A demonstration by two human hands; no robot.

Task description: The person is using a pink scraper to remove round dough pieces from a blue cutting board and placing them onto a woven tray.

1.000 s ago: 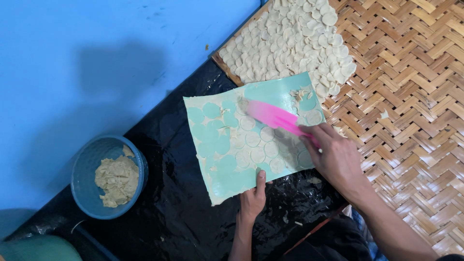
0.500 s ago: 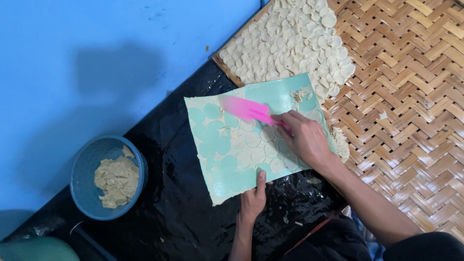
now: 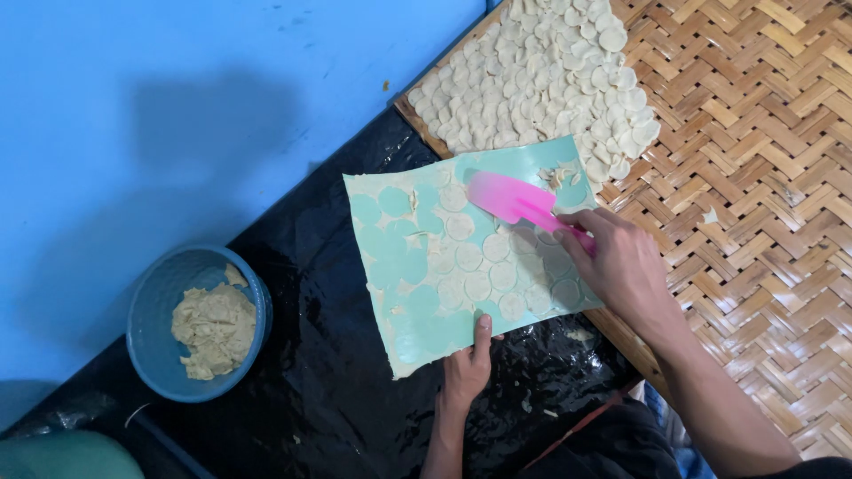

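- Gripping the pink spatula (image 3: pixel 515 200) by its handle, right hand (image 3: pixel 621 266) lays the blade flat on the green board (image 3: pixel 417 324) to lift dough discs (image 3: pixel 484 275).
- Left hand (image 3: pixel 466 372) pinches the board's near edge, steadying it over black sheeting (image 3: pixel 328 390).
- Finished discs heaped on woven tray (image 3: pixel 754 133); blue dough bowl (image 3: pixel 146 310) well apart.

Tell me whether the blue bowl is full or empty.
Partly full: the blue bowl holds a beige lump of dough that covers much of its bottom, with bare blue wall showing around and above it.
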